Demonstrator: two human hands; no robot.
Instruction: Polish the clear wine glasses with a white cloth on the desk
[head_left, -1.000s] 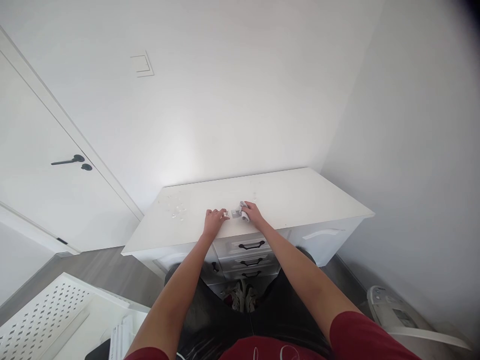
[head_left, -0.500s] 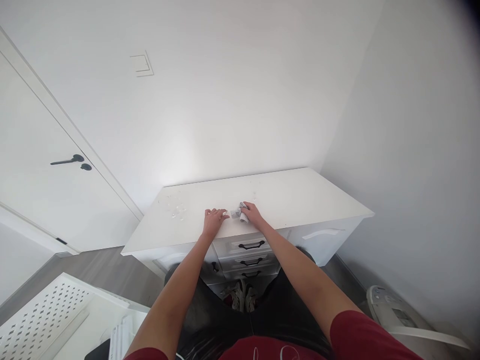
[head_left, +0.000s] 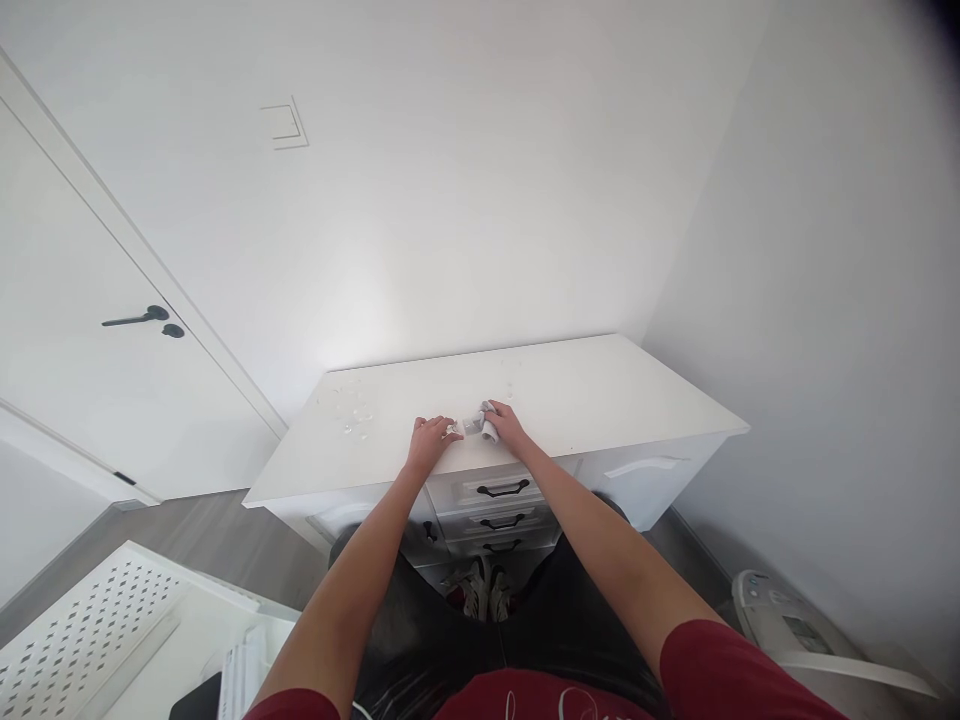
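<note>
Right grip narrow, holding a crumpled whitish cloth [head_left: 490,430] at the white counter's [head_left: 570,395] front. Small grey piece [head_left: 472,426] lay between right hand [head_left: 511,430] and left hand [head_left: 426,446]. Left's fingers bent low; could not tell whether gripping. Clear blobs [head_left: 348,428] lay farther left.
</note>
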